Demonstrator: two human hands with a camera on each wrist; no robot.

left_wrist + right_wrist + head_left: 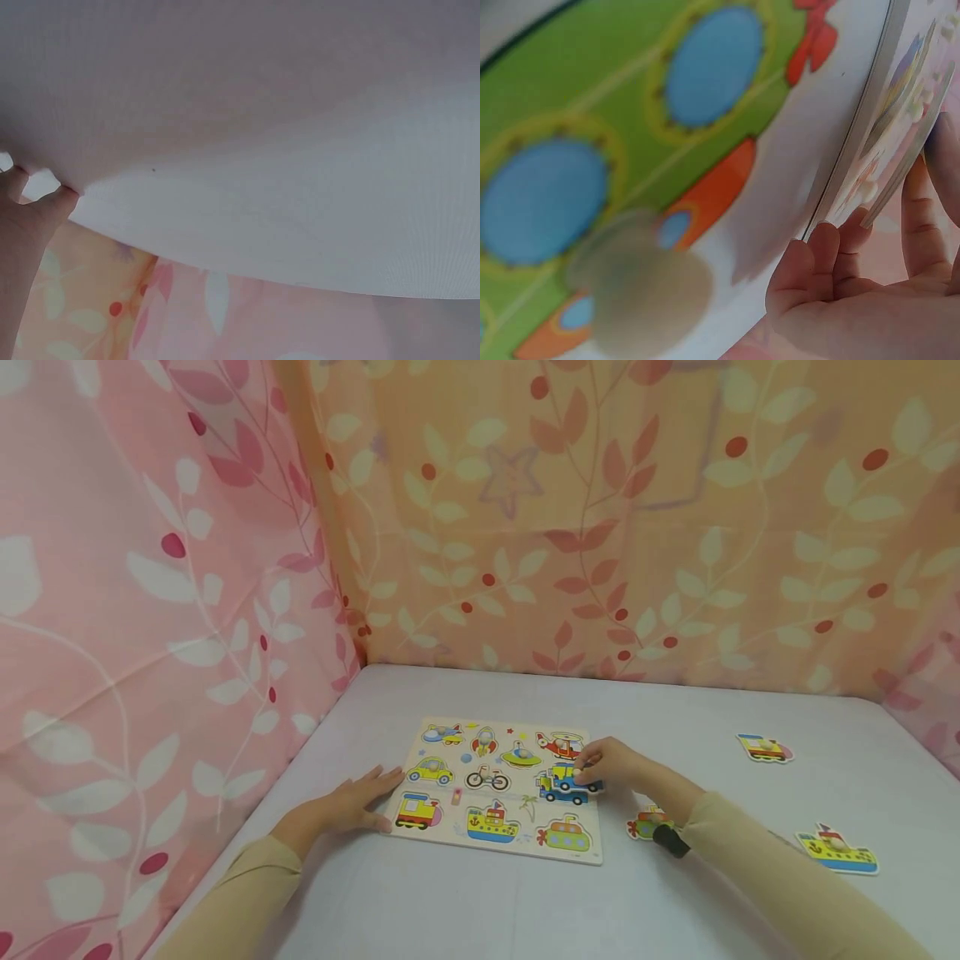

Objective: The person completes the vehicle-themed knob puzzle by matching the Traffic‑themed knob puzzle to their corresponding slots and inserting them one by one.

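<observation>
Right hand [617,763] pinches vehicle piece [567,776] over board [453,823]; left hand [351,802] spread at its edge. Likely placing; next needs aligning.

In the head view, soft, even light falls on the pale desk [465,910], leaving only faint shadows, while the orange curtain [667,568] behind has a warm, muted glow. The left wrist view is dim and greyish, a broad soft-edged shadow darkening its upper part and the desk's edge bowing in a curve. In the right wrist view, a pale round knob [649,292] blurs heavily in front of a softly focused green submarine piece [637,161].
</observation>
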